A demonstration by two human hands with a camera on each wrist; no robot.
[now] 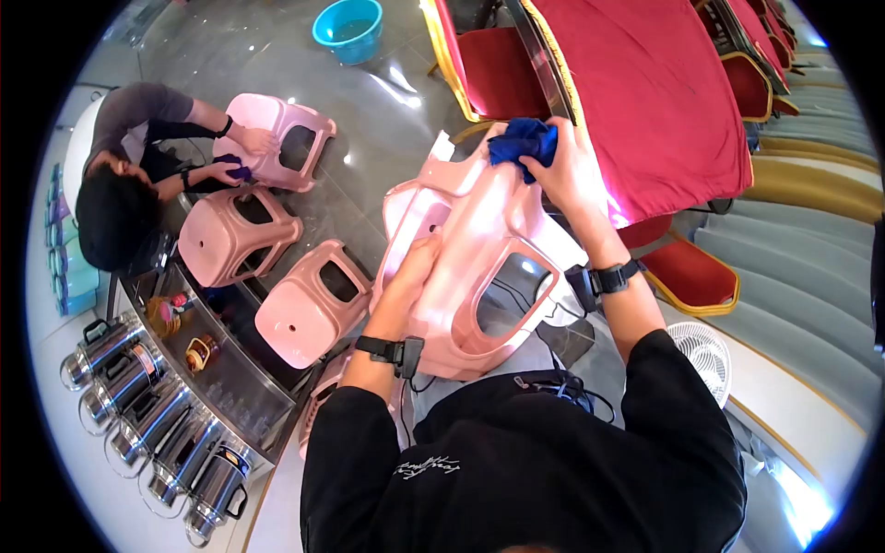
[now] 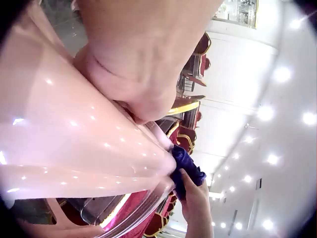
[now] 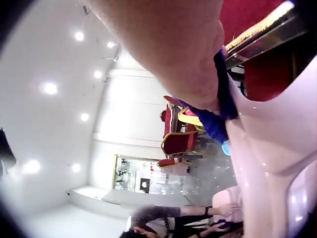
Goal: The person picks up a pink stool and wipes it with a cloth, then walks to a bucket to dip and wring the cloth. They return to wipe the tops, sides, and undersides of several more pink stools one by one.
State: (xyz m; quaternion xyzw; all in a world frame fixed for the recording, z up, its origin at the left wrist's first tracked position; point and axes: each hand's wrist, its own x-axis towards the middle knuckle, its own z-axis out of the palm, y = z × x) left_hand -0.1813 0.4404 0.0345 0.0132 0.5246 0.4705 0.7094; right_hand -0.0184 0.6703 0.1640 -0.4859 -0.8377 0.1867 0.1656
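Observation:
A pink plastic stool (image 1: 466, 244) lies tipped on its side in front of the person's body, its legs pointing away. The left hand (image 1: 415, 267) grips its left edge, with most of the fingers hidden behind the plastic. At the far end of a leg, the right hand (image 1: 573, 175) holds a crumpled dark blue cloth (image 1: 521, 143) against the stool. In the left wrist view, the thumb lies over the cloth (image 2: 185, 168). Seen from the right wrist, the cloth (image 3: 225, 89) wraps over the pink edge, and the fingers are largely hidden.
Left, another person (image 1: 129, 175) wipes a pink stool (image 1: 258, 120) with a dark cloth. More pink stools (image 1: 300, 318) stand nearer. Several steel flasks (image 1: 175, 433) line the left side by a metal counter (image 1: 244, 359). A red-covered table (image 1: 654, 101), red chair (image 1: 691, 276) and fan (image 1: 698, 355) are right; a blue basin (image 1: 348, 46) sits ahead.

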